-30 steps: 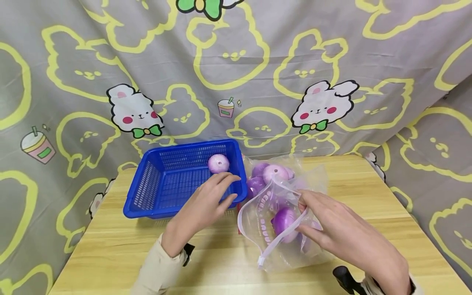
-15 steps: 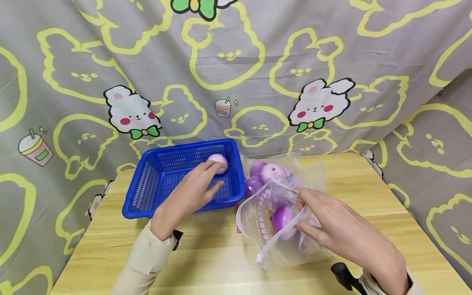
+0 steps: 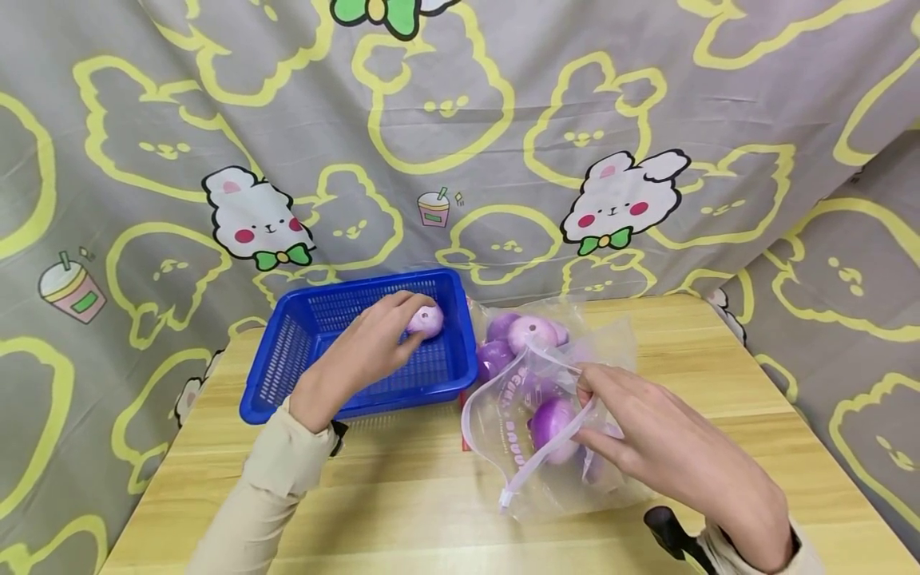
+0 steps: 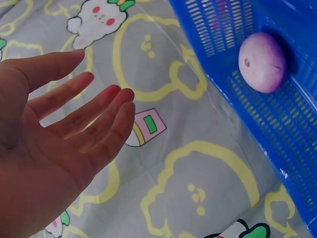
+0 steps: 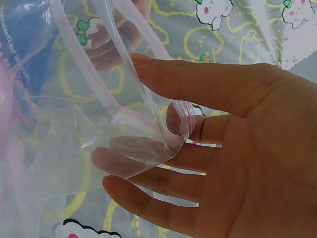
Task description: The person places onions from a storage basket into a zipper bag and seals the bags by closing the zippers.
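Note:
A purple onion sits in the right end of a blue plastic basket. In the head view my left hand is at this onion, fingers over its top and thumb against its near side. The left wrist view shows the left hand with fingers loosely spread, the onion apart from it. My right hand pinches the lip of a clear zip bag and holds its mouth open. One purple onion shows just inside the mouth, several others deeper in. In the right wrist view, the bag's zip strip runs between thumb and fingers.
The basket and bag stand side by side on a wooden table. A curtain with cartoon animals hangs behind it. A small red strip shows between basket and bag. A black wrist mount sticks out beside the right wrist.
My left hand has moved left and into the basket, from beside its right rim to the onion there. The right hand keeps its pinch on the bag.

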{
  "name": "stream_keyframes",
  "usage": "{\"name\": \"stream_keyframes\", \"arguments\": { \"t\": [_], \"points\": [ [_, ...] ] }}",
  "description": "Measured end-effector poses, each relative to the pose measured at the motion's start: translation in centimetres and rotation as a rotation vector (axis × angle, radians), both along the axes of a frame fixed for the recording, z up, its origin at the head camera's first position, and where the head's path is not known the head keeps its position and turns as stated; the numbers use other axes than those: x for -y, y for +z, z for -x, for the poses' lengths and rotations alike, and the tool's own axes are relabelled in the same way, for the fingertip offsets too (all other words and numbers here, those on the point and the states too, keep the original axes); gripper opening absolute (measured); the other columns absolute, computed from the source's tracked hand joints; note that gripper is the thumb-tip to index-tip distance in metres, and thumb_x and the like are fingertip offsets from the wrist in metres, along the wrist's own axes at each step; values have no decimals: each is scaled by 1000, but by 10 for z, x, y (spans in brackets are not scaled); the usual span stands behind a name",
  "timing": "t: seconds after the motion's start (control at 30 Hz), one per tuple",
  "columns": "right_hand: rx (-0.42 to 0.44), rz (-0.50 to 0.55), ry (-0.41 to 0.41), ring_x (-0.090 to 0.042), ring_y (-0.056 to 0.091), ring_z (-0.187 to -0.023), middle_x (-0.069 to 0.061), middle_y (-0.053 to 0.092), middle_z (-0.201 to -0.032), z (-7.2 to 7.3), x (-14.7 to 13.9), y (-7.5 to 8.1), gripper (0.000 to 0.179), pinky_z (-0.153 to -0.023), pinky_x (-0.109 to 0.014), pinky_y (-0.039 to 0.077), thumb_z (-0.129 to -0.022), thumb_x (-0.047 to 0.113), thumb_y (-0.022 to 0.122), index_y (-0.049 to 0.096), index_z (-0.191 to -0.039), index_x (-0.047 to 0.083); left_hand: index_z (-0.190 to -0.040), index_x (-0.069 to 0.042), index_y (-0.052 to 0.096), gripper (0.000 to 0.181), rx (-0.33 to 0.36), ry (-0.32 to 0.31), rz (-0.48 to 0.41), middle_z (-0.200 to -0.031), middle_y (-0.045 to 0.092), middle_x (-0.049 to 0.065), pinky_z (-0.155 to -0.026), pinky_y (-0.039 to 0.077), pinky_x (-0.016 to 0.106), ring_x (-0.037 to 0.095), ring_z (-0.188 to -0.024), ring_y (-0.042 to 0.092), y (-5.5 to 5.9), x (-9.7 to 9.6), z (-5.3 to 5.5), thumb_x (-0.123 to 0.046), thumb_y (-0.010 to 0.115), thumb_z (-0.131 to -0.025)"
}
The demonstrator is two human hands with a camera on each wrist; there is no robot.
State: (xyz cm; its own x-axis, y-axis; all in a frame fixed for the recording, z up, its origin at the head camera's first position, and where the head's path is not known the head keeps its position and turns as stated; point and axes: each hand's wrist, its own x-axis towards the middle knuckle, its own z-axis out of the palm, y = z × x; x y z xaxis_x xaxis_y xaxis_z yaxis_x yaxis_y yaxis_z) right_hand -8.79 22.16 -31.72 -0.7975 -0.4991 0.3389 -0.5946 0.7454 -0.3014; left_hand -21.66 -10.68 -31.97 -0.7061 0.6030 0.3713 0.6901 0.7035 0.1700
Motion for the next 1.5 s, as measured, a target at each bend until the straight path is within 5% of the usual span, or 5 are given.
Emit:
{"name": "stream_keyframes", "arguments": {
  "t": [0.53,1.0,1.5],
  "points": [
    [13,0,-3,-1,46,-74,18,44,-84,1,0,0,29,-65,-23,44,-87,20,77,50,-96,23,-127,-1,61,36,133,41,105,-127,62,17,-101,48,45,32,-117,59,0,-4,30,-10,68,-93],
    [25,-1,-16,-1,46,-75,17,46,-85,0,0,0,29,-65,-24,44,-87,22,77,50,-98,23,-125,0,61,34,159,43,151,-122,64,16,-94,51,44,31,-111,61,-12,1,60,-7,67,-93],
    [48,24,-9,-1,47,-75,17,48,-87,1,-2,1,30,-66,-22,45,-88,20,77,50,-99,24,-124,6,61,33,296,58,146,-123,62,23,-97,49,47,35,-116,58,-42,-1,102,-2,64,-91]
  ]
}}
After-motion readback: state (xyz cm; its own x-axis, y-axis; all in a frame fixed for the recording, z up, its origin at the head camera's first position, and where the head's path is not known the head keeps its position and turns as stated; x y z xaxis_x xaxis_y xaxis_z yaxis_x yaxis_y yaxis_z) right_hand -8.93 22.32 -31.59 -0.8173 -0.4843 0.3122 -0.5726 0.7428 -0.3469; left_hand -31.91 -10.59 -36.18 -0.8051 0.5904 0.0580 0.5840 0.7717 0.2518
